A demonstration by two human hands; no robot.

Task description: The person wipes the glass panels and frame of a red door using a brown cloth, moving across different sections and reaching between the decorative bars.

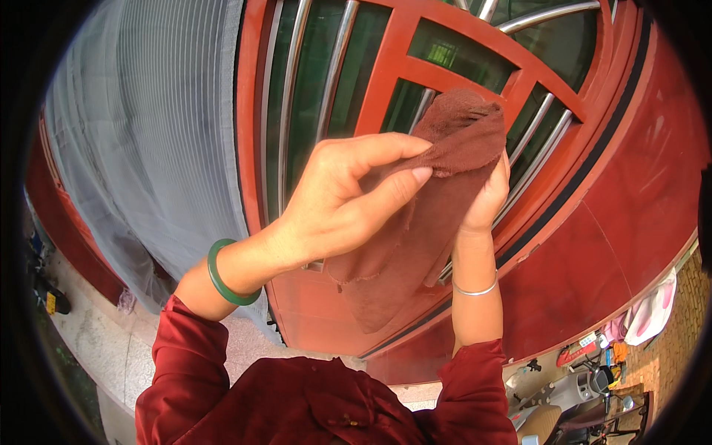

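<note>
A reddish-brown cloth (411, 233) hangs down in front of a red door frame with steel bars and dark glass. My left hand (361, 194) pinches the cloth's upper left edge between thumb and forefinger; a green bangle circles that wrist. My right hand (489, 194) is behind the upper right part of the cloth, its fingers mostly hidden, so its grip is only partly visible. A thin silver bangle is on the right wrist. The top of the cloth is folded and bunched above both hands.
A grey mesh curtain (161, 128) hangs at the left of the red door frame (384, 67). Red wall panels (606, 239) curve away at the right. A parked scooter (573, 389) and assorted items stand at the lower right. Pale stone paving (119, 356) lies at the lower left.
</note>
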